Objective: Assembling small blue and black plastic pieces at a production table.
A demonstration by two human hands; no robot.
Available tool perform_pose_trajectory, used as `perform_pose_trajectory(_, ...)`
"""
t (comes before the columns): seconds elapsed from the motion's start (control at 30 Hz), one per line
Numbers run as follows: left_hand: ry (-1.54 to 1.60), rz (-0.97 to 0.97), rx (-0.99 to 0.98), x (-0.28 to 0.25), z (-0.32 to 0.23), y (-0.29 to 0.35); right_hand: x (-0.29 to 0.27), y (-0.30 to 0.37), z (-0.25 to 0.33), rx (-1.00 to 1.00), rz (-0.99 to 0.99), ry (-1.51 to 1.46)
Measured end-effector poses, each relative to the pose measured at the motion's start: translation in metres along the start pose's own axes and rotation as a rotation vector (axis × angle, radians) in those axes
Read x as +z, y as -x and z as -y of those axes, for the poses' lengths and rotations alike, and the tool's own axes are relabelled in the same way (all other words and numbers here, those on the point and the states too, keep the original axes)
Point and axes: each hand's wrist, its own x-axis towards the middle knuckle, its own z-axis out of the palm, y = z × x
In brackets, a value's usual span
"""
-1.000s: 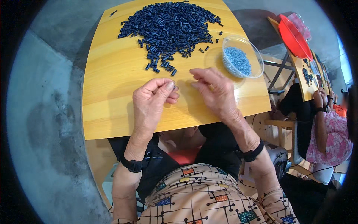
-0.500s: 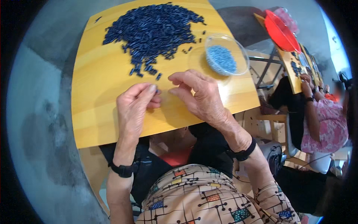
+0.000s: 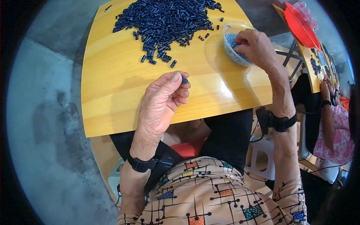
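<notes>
My left hand [image 3: 165,93] is raised over the near part of the yellow table, pinching a small dark blue plastic piece [image 3: 184,80] between thumb and forefinger. At the right, my right hand [image 3: 257,47] reaches into a clear round plastic bowl [image 3: 237,58]. Its thumb and fingers are curled together against the small light blue-grey pieces [image 3: 230,39] inside; whatever lies between the fingertips is hidden. A large heap of dark cylindrical plastic pieces [image 3: 165,22] spreads over the far side, and a few loose ones lie between it and my left hand.
The yellow wooden tabletop [image 3: 112,101] ends close to my lap. To the right, a co-worker in a pink patterned top [image 3: 335,129] sits at another table with dark pieces and a red basin [image 3: 300,26]. A grey wall [image 3: 45,101] stands at the left.
My right hand has moved away from my left hand and into the bowl. My left hand has turned, showing the dark piece more plainly. The view has shifted slightly.
</notes>
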Motion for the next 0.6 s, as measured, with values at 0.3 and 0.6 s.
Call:
perform_pose_trajectory(0.3,0.051,0.076,-0.076,0.005,0.004,-0.005,0.004,0.003,-0.005,0.098,0.052,-0.193)
perform_pose_trajectory(0.6,-0.069,0.058,-0.003,0.013,0.003,0.000,-0.007,0.004,0.005,0.311,0.020,-0.516)
